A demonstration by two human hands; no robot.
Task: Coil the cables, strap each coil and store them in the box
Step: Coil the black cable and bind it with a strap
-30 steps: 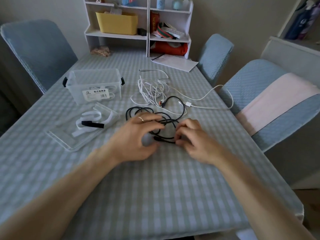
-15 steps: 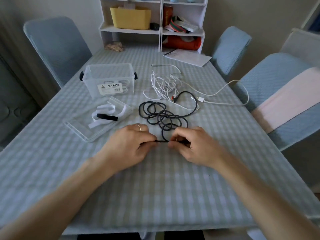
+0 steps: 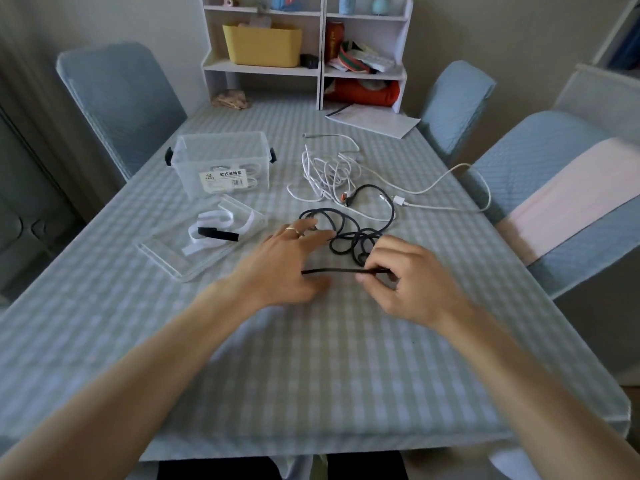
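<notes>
A tangled black cable (image 3: 349, 233) lies mid-table. My right hand (image 3: 405, 275) pinches one end of it, and a straight stretch runs left from those fingers. My left hand (image 3: 287, 261) hovers just left of the tangle with fingers spread, its thumb near the free tip; I cannot tell if it touches. A loose white cable (image 3: 332, 168) lies behind the black one, trailing right. The clear storage box (image 3: 221, 161) stands at the back left with white coils inside. Its lid (image 3: 194, 251) lies in front, holding white straps and a black strap (image 3: 218, 233).
A white shelf unit (image 3: 311, 53) with a yellow bin stands at the table's far end, with papers (image 3: 374, 119) beside it. Blue chairs stand at the left, back right and right. The checked tablecloth (image 3: 311, 375) reaches the near edge.
My left hand let go of the cable end and opened, its fingers spreading. My right hand keeps its pinch, and a longer straight stretch of black cable now shows between the hands.
</notes>
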